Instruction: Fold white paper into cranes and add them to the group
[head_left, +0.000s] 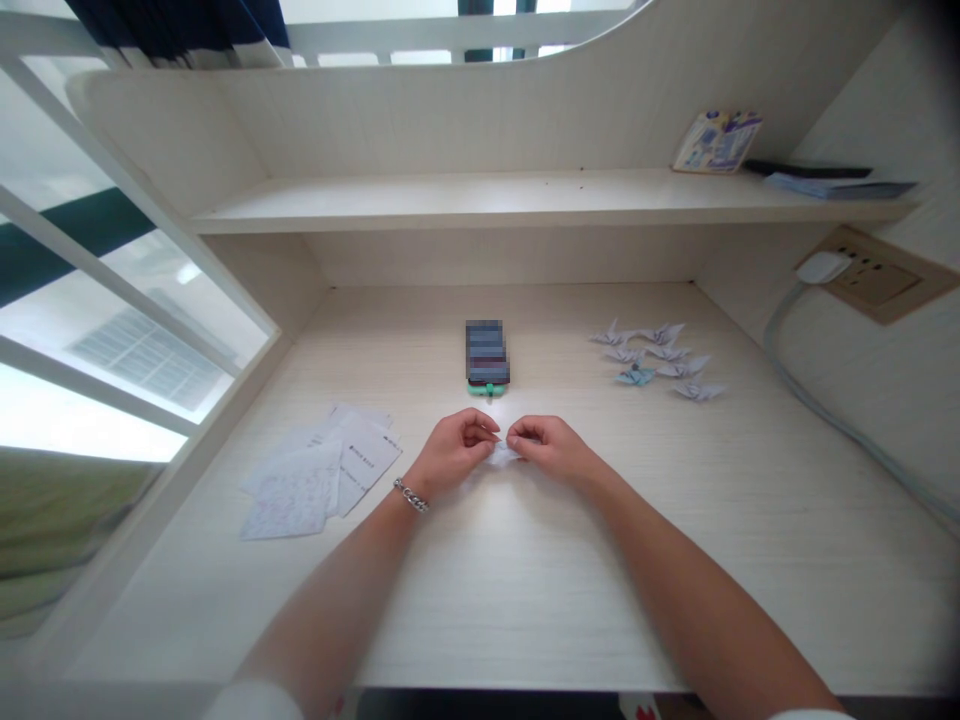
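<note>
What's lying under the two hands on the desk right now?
A small folded piece of white paper shows between the left hand and right hand, over the desk. The fingers cover most of it, so its shape cannot be told.

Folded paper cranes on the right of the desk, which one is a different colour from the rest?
The teal crane, in the front of the group on its left side. The other cranes around it are all whitish or pale lilac.

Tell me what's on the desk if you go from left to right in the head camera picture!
Loose paper sheets → left hand → small folded paper pinched between both hands → right hand → folded paper cranes → grey cable. The phone sits farther back, above the hands, so it is left out.
</note>
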